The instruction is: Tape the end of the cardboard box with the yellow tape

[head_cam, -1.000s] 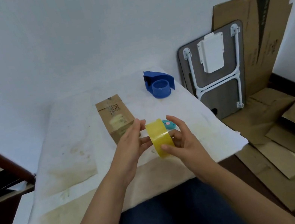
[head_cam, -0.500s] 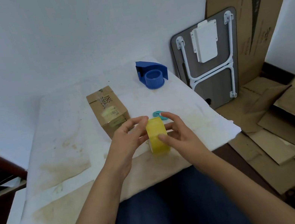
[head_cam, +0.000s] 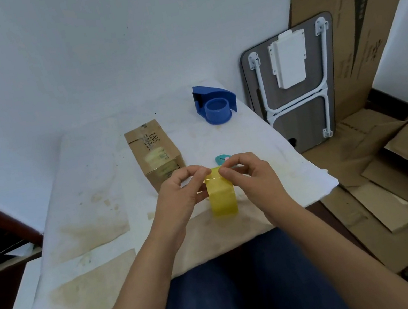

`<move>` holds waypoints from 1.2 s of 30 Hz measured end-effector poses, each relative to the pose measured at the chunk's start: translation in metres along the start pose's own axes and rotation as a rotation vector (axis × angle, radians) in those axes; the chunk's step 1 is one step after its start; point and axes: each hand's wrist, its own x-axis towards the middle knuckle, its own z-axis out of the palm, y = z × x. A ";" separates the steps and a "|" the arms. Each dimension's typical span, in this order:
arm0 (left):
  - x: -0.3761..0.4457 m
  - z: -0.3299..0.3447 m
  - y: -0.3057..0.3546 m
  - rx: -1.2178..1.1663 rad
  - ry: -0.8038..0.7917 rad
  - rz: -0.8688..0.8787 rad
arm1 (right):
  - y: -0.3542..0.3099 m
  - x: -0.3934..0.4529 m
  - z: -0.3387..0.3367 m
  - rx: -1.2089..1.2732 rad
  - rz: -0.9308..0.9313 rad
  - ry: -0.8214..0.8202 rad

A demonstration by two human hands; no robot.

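Note:
A yellow tape roll [head_cam: 222,197] stands on edge between my hands, above the near part of the white-covered table [head_cam: 89,191]. My left hand [head_cam: 181,195] grips its left side, thumb and fingers pinching at the top. My right hand [head_cam: 249,177] pinches the top edge of the roll with its fingertips. The small brown cardboard box [head_cam: 153,151] lies on the table just behind my left hand, its near end facing me, with pale tape on top.
A blue tape dispenser [head_cam: 214,104] sits at the table's back right. A small teal object [head_cam: 222,159] lies behind my right hand. A folded table [head_cam: 294,84] and cardboard sheets [head_cam: 357,40] lean on the wall at right; more cardboard covers the floor.
Both hands have shifted their fingertips up to the top edge of the yellow roll. The roll stays between the hands.

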 end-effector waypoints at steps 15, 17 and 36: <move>-0.005 -0.001 0.003 0.576 0.112 0.434 | 0.002 -0.021 0.005 -0.035 0.051 -0.081; -0.004 0.000 0.002 0.651 0.120 0.509 | 0.001 -0.021 0.006 -0.044 0.068 -0.062; -0.021 -0.002 -0.003 0.261 0.059 0.363 | 0.004 -0.021 0.013 -0.108 -0.019 -0.017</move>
